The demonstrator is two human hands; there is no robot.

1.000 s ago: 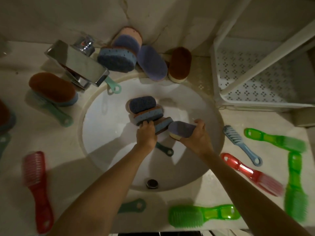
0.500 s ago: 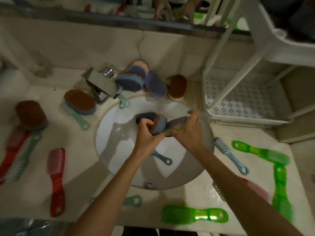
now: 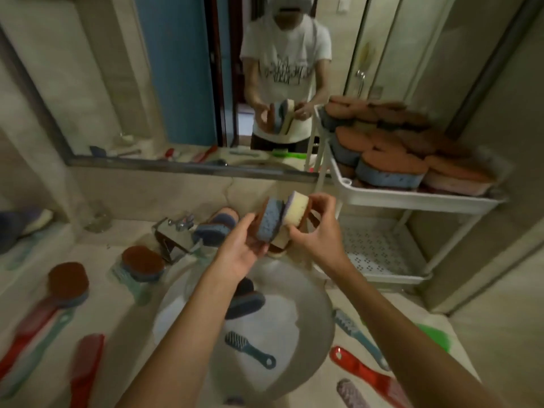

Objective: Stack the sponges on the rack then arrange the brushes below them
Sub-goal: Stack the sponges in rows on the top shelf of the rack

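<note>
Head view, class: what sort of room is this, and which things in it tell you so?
Most likely a bathroom: a round white sink set in the counter, a chrome tap behind it, and a wide wall mirror above.

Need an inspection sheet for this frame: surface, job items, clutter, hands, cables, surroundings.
Surface: pale counter around a round sink.
Job's things: held sponges up between both hands; stacked sponges fill the top shelf of the rack; lower shelf has no brushes; loose sponges and brushes lie on the counter; sink sponge and teal brush lie in the sink.
Clutter: faucet.
Hands: left hand and right hand both grip the held sponges.
Cables: nothing seen.
Surroundings: mirror above the counter.
</note>
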